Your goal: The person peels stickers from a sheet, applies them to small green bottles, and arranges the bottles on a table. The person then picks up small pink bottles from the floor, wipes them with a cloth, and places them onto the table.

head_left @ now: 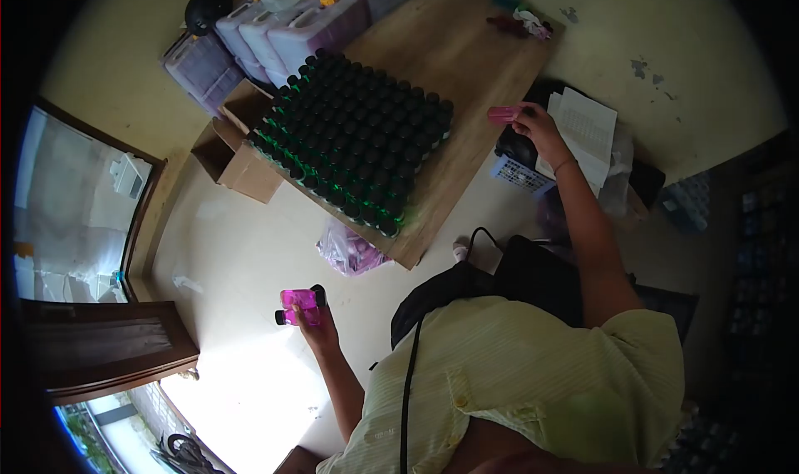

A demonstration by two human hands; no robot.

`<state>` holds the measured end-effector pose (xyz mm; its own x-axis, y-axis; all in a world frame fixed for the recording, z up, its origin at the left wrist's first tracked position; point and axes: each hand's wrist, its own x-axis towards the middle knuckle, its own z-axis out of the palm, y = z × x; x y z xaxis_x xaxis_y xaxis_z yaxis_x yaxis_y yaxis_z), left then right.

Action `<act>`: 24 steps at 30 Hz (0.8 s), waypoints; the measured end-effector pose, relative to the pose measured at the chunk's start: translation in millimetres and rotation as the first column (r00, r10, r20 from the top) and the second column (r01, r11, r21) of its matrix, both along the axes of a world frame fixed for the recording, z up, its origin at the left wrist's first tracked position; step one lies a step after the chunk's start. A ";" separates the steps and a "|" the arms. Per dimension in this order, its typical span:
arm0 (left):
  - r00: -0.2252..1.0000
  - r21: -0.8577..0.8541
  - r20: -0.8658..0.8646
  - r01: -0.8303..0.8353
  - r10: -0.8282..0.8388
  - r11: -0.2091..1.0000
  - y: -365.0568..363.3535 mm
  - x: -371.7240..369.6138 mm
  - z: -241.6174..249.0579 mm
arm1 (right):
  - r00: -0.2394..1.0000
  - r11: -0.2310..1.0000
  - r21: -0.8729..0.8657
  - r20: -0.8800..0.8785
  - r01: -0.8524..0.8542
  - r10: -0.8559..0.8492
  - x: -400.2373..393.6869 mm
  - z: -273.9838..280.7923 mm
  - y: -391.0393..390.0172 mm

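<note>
My left hand (318, 332) is closed around what look like two small bright pink bottles (300, 298) with black caps, one cap facing left and the other right. It is held over the floor, away from the table. Near the table's right edge, my right hand (535, 128) pinches a small flat pink piece (503, 114); its exact kind is too small to make out. Between the two hands, a dense block of green bottles with black caps (358, 133) stands upright on the wooden table (454, 45).
Large plastic jugs (312, 34) stand behind the table. An open cardboard box (250, 168) is at its left side, a bag of pink things (354, 249) below its front edge. Papers (587, 129) lie over a blue basket (518, 174) at right. A dark cable (409, 374) hangs across my shirt.
</note>
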<state>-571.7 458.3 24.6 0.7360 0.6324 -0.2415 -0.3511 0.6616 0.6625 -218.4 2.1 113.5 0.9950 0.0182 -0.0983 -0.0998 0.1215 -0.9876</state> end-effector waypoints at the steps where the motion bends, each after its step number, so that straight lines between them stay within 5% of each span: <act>1: 1.000 0.009 0.016 -0.019 0.019 1.000 -5.6 12.2 3.1 | 1.000 1.000 -0.022 0.006 -0.010 0.011 23.7 -1.7 -3.4; 8: 0.965 -0.118 0.040 -0.254 0.260 0.960 -64.3 83.6 13.7 | 0.948 0.785 -0.532 -0.167 -0.318 0.272 184.4 -9.2 -6.0; 11: 0.953 -0.174 0.022 -0.294 0.302 0.940 -82.2 108.9 28.4 | 0.944 0.711 -0.638 -0.079 -0.295 0.320 225.6 -20.4 12.7; 17: 0.951 -0.196 0.081 -0.279 0.299 0.940 -92.3 148.2 49.5 | 0.885 0.694 -0.555 -0.213 -0.459 0.415 301.6 -72.1 32.9; 20: 0.926 -0.230 0.143 -0.312 0.349 0.922 -90.4 166.6 57.6 | 0.873 0.690 -0.549 -0.181 -0.471 0.452 309.6 -77.4 41.0; 24: 0.919 -0.205 0.206 -0.295 0.336 0.933 -104.6 194.3 73.9 | 0.745 0.511 -0.740 0.021 -0.436 0.666 325.6 -70.8 49.1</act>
